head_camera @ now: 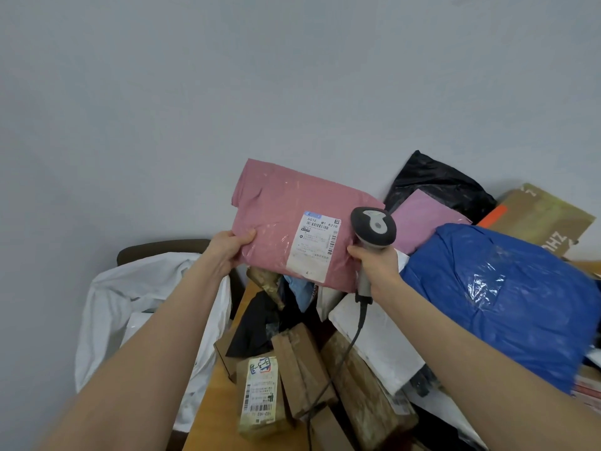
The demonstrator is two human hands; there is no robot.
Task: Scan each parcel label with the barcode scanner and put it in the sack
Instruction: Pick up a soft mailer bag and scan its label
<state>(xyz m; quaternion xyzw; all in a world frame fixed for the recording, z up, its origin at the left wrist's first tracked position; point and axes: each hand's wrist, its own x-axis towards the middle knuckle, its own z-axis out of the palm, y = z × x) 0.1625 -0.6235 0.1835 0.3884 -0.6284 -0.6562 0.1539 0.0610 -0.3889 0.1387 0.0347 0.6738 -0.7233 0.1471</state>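
Note:
My left hand grips the lower left edge of a pink plastic parcel, held up in the air above the table. A white shipping label with barcodes faces me on its right half. My right hand grips the handle of a grey barcode scanner, whose head sits just right of the label. The scanner's cable hangs down over the parcels. A white sack stands open at the lower left, beside the table.
The wooden table carries a heap of parcels: brown taped boxes, a labelled box, a white mailer, a large blue bag, a second pink mailer, a black bag and a cardboard box. A grey wall lies behind.

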